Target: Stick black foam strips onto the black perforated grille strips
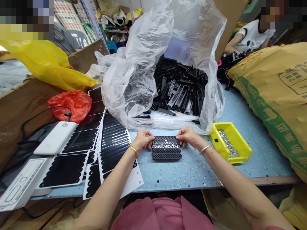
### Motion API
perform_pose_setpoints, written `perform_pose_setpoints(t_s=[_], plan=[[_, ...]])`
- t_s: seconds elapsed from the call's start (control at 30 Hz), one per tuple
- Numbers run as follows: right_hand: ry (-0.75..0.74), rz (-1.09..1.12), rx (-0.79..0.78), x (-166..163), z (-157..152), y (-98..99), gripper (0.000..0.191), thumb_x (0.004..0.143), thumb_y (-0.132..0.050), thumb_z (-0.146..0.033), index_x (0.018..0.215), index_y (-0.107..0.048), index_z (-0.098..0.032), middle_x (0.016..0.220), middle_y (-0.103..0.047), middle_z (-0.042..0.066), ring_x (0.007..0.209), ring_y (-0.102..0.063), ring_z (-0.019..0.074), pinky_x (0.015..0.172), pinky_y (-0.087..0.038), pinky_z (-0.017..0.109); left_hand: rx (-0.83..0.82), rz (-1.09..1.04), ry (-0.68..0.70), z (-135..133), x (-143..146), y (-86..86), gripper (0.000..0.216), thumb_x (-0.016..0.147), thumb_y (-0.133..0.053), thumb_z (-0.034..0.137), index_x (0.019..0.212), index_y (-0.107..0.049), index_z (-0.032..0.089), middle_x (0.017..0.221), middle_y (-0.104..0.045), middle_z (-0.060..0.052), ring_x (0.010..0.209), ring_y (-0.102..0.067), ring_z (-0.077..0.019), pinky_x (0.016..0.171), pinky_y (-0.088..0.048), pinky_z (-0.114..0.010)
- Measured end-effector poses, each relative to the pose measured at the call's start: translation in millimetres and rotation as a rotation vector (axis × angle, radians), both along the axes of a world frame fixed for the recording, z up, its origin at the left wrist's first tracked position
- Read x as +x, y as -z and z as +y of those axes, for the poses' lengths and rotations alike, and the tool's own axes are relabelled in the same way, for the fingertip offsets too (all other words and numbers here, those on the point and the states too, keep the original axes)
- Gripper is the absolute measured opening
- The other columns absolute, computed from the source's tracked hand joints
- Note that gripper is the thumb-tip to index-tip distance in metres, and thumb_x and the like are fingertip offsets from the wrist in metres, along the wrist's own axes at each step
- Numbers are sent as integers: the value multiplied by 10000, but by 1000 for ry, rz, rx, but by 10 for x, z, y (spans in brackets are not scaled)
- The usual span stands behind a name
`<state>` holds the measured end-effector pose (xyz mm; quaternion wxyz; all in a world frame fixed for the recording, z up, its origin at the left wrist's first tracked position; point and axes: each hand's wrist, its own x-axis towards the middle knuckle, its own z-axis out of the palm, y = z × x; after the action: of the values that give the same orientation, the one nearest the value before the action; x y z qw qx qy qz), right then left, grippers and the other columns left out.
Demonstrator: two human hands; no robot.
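Several black perforated plastic strips (167,156) lie side by side on the blue table in front of me, forming a block. Small silvery nuts or rings (165,146) are scattered over the middle ones. My left hand (144,139), with a gold bangle at the wrist, pinches the left end of the farthest strip (165,138). At that strip's right end, the thumb and fingers of my right hand (188,135) are closed, below a silver bangle. Whether the strip is lifted off the table, I cannot tell.
Behind the strips, a clear plastic bag (134,80) spills black plastic parts (182,86). A yellow bin (244,148) of small metal pieces stands right, near a large sack (275,83). Black adhesive sheets (115,140), a white power bank (56,137) and a red bag (72,103) lie left.
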<state>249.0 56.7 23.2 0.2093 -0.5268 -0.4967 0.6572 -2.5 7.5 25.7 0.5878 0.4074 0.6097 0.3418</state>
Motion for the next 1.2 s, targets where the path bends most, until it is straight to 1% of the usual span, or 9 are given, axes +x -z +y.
perform_pose_setpoints(t_s=[0.2,0.4,0.53,0.6,0.67,0.77,0.93,1.03,1.2], plan=[[-23,-34,-45,-16,38,-52,119,573,-720,-174,578,-603,-153,409,-599,3,347,-567,128,305,-440,184,-31,31,14,43,22,-4,155,697,-648,142,621,-514,154,369,-546,28,262,-499,-101,261,-206,-140],[32,-120,43,-88,-1,-59,154,593,-712,-113,539,-576,-159,373,-552,-27,308,-530,105,276,-401,157,-4,57,20,30,32,0,144,703,-639,173,634,-513,159,377,-543,34,265,-491,-98,271,-213,-150],[9,-68,13,-9,-25,-145,145,702,-700,-236,628,-615,-145,490,-632,18,375,-592,135,292,-433,189,14,62,25,2,-10,-33,144,720,-649,248,684,-549,150,426,-568,21,313,-524,-107,304,-237,-171],[55,-72,46,53,-56,-185,194,745,-691,-309,673,-620,-143,537,-653,28,397,-597,131,308,-447,195,73,184,-1,-47,-26,-48,165,744,-644,298,763,-594,143,467,-586,14,371,-562,-123,347,-298,-192],[98,-157,124,92,-112,-192,241,735,-718,-341,653,-610,-142,517,-636,20,387,-575,116,303,-430,183,205,472,-40,-127,-9,-57,249,757,-653,352,885,-643,139,539,-623,-6,498,-632,-164,449,-403,-229],[28,-290,170,74,-225,-144,286,709,-750,-373,622,-608,-140,474,-606,9,379,-565,113,294,-400,171,396,867,-55,-271,105,-64,432,779,-653,424,1123,-644,163,785,-714,-60,735,-695,-228,649,-491,-301],[-73,-465,201,-65,-340,-57,386,758,-689,-478,562,-560,-171,379,-517,-23,324,-512,110,282,-339,181,491,1013,-16,-407,320,-40,572,810,-640,427,1301,-547,147,1111,-705,-130,1004,-668,-290,847,-495,-367],[-126,-520,232,-114,-333,-54,436,744,-694,-498,502,-500,-191,351,-469,-34,317,-497,110,291,-320,188,478,958,-45,-430,293,-4,512,830,-616,365,1293,-558,154,1133,-701,-118,924,-684,-250,827,-498,-343],[-147,-563,281,-123,-301,-34,450,687,-740,-486,474,-466,-200,356,-477,-26,329,-486,107,323,-291,201,363,855,-128,-477,149,31,443,834,-598,379,1214,-621,152,865,-726,-64,685,-668,-191,682,-487,-294]])
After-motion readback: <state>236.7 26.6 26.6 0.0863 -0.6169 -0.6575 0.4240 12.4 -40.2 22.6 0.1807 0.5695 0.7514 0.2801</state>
